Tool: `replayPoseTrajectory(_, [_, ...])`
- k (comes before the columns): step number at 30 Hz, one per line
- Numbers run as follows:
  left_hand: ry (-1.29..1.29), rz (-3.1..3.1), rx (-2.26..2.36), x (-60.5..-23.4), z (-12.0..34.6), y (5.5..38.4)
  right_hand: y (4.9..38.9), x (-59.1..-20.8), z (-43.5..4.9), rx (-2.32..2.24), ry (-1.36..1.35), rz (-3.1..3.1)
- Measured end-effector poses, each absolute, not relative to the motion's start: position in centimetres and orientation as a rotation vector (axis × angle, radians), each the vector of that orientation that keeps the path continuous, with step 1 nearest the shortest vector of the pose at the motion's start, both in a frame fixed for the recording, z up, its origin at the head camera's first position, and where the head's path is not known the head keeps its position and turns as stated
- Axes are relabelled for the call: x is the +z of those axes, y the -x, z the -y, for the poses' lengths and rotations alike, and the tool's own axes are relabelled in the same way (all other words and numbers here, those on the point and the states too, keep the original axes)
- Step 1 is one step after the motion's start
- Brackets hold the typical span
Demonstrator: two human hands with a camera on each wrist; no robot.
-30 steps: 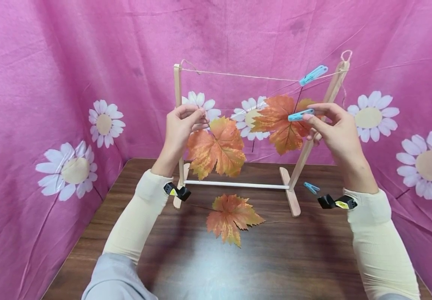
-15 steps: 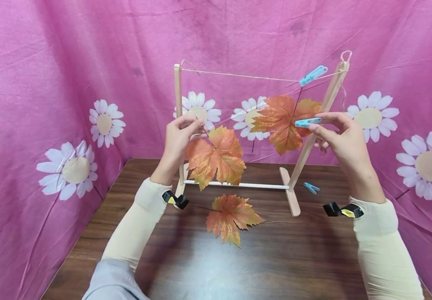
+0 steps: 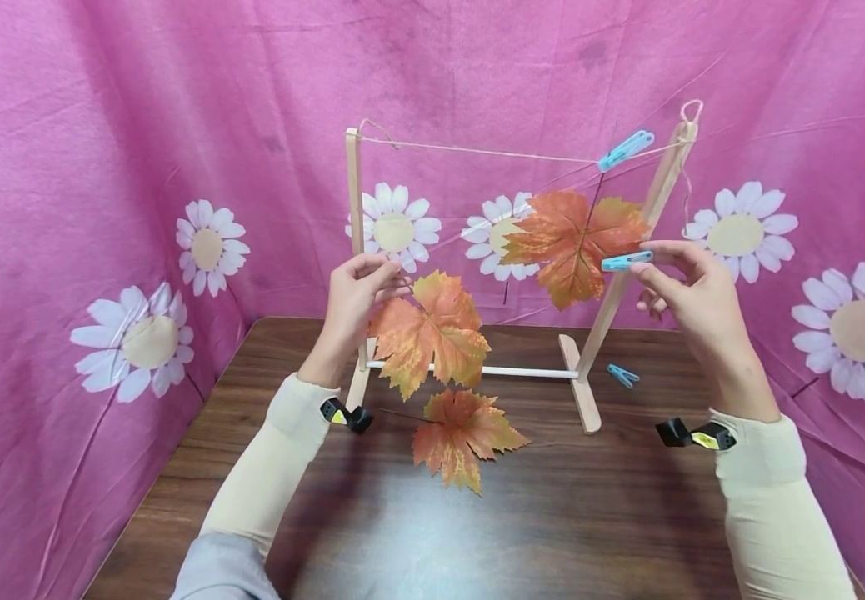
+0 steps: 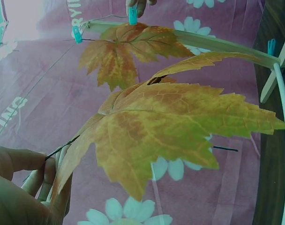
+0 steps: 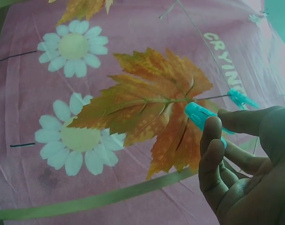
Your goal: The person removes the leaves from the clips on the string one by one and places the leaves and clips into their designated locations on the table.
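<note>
We read the step in hand as hanging one more leaf on the rack point(image 3: 608, 321), not yet clipped. Left hand point(image 3: 360, 298) pinched the held leaf point(image 3: 436, 329) by its stem point(image 4: 63, 146), in front of the rack's left half. Right hand point(image 3: 693, 290) pinched the held peg point(image 3: 626, 262) in front of the rack's right side; we couldn't tell whether that peg was squeezed apart. By our count one leaf was done: the pegged leaf point(image 3: 571, 246) hung by the upper peg point(image 3: 626, 151) from the string point(image 3: 492, 151), near the rack's right end. Loose leaf point(image 3: 466, 433) lay on the table point(image 3: 372, 517) in front of the rack, spare peg point(image 3: 623, 376) just right of it. Next move, in our view, called for lifting the stem to the rack's bare middle span, bringing the peg over and clipping both together. Versus a second ago: both hands sat lower, the held leaf had dropped from just above the rack's white crossbar point(image 3: 530, 372) to across it in the head view, and the held peg had shifted down and toward the rack's right side. Everything else stayed put.
</note>
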State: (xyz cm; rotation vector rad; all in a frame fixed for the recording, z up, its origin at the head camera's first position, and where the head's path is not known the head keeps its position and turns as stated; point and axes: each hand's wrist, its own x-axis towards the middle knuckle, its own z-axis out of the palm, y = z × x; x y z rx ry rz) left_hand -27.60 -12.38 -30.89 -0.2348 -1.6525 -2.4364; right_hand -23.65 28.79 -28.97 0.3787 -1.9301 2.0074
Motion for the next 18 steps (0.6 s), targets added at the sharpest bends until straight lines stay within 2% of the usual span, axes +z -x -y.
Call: replayPoseTrajectory(18, [0.17,1.671,-2.475,-33.8,12.9,27.0,23.5,-31.1,-30.4,2.011,-0.318,2.014])
